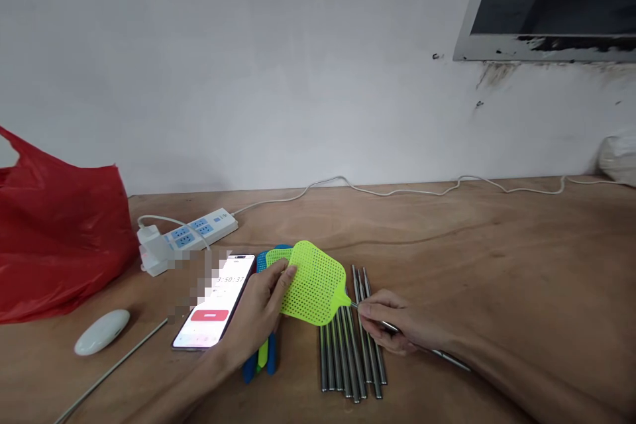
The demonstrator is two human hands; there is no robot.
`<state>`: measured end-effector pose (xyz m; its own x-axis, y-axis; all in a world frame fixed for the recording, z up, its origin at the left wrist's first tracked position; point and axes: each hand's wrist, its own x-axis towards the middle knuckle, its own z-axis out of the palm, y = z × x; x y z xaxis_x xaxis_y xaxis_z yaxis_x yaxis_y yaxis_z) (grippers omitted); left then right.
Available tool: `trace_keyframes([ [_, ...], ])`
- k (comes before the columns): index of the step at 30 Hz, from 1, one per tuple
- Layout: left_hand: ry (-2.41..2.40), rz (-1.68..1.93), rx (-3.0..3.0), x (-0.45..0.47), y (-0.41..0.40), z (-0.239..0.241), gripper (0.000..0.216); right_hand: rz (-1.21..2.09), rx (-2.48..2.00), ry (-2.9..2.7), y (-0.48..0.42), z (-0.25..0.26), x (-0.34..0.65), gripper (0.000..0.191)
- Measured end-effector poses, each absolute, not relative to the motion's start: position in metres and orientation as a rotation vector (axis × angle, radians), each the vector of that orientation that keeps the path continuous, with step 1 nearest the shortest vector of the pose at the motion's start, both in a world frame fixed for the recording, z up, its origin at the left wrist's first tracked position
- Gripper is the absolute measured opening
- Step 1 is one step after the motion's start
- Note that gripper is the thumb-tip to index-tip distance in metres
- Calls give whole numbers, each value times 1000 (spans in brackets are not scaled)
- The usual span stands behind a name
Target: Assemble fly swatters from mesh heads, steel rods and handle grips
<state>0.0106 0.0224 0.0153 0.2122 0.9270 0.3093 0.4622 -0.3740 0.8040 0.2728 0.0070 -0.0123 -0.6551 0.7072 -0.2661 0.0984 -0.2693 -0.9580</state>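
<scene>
My left hand (261, 308) pinches the left edge of a yellow-green fly swatter head (314, 281), a flat mesh paddle tilted toward me. Its short neck meets the tip of a thin metal rod (450, 359), which my right hand (390, 321) grips. How far the rod goes into the neck cannot be seen. Under the hands lies a row of several metal rods (342, 361), side by side on the table. Behind my left hand is a stack of blue and green swatter heads (275, 255), partly covered. Blue and green handle ends (262, 358) stick out below that hand.
A lit phone (211, 311) lies left of my left hand. Beyond it are a white power strip (201, 232) with a plug, a red plastic bag (64, 232) and a white oval object (102, 332). A white cable (382, 193) runs along the wall.
</scene>
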Motion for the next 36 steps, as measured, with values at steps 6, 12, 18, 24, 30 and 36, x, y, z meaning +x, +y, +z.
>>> trace_keyframes([
  [6, 1384, 1193, 1788, -1, 33, 29, 38, 1727, -1021, -1475, 18, -13, 282, 45],
  [12, 1214, 1068, 1711, 8, 27, 25, 32, 1645, -1007, -1361, 17, -7, 281, 44],
  [18, 1263, 916, 1722, 10, 24, 20, 35, 1813, -915, -1247, 11, -1, 282, 36],
  [24, 1187, 869, 1735, 16, 21, 16, 43, 2066, -844, -1281, 6, -6, 281, 40],
  [30, 1110, 1076, 1695, 9, 22, 26, 51, 1818, -816, -1207, 10, -10, 279, 43],
  [36, 1069, 945, 1667, 11, 20, 25, 32, 1880, -813, -1264, 7, -6, 278, 46],
])
